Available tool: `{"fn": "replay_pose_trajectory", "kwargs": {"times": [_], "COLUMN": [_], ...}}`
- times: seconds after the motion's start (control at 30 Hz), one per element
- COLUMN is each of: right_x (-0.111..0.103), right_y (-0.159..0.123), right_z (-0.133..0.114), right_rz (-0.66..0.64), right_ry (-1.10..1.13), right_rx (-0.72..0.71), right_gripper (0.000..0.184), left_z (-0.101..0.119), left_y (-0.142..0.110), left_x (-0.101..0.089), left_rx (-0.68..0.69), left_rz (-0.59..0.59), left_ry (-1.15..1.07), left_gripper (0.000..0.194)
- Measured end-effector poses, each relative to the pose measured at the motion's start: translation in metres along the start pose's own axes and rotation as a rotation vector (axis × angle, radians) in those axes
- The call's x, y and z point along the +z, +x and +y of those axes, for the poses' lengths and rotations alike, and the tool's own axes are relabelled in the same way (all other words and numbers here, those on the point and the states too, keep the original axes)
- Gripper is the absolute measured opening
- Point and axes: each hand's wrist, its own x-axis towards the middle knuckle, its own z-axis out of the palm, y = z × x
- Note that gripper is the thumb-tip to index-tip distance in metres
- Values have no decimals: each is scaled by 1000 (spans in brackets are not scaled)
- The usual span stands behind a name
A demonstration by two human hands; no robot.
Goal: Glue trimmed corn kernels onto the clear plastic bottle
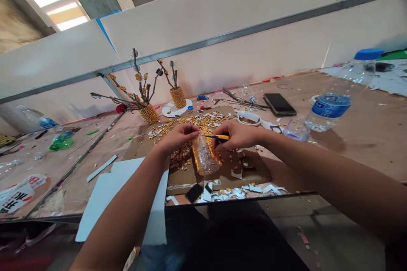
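A clear plastic bottle (pixel 206 159) lies on the brown cardboard in front of me, with rows of yellow corn kernels stuck along its sides. My right hand (pixel 233 134) grips a slim tool with a yellow-and-black handle (pixel 221 137), its thin dark tip pointing left over the bottle; its exact kind is unclear. My left hand (pixel 182 136) is closed in a pinch close to that tip, above the bottle's far end. Whatever sits between the left fingertips is too small to name. Loose corn kernels (pixel 181 156) lie around the bottle, mostly to its left and behind.
Two kernel-covered pots with twigs (pixel 149 113) (pixel 178 98) stand behind. To the right are a phone (pixel 280 104), a tape roll (pixel 249 118) and a water bottle (pixel 330 108). White scraps (pixel 235 193) line the front edge; a white board (pixel 117 190) overhangs it at left.
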Motion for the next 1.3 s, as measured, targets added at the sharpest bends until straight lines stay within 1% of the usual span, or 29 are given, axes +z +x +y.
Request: {"fn": "replay_pose_trajectory", "kwargs": {"times": [0.17,0.4,0.57,0.73,0.93,1.03,1.13,1.2,1.3], "right_x": [6,8,11,13,13,11,7,4,-1], "right_y": [0,0,2,3,3,4,6,7,9], "right_z": [-4,-11,-10,-7,-7,-5,0,5,15], "right_rz": [44,-50,-13,-35,-13,54,197,296,419], "right_ry": [-28,8,3,17,-4,-42,-58,-46,-30], "right_rx": [-3,9,3,-2,-13,-26,11,62,206], "right_gripper": [18,15,17,17,17,17,19,20,23], "left_z": [2,1,2,5,5,6,8,10,12], "left_y": [-2,-1,0,-2,-2,-2,-4,-6,-9], "left_x": [0,1,1,1,2,3,4,6,8], "left_rx": [6,4,0,-3,-4,-11,-26,-39,-53], "left_rz": [1,0,-3,-8,-9,-2,0,3,15], "left_ry": [8,5,-1,-6,-15,-17,-20,-22,-19], "left_gripper": [45,48,50,49,46,45,45,44,37]}}
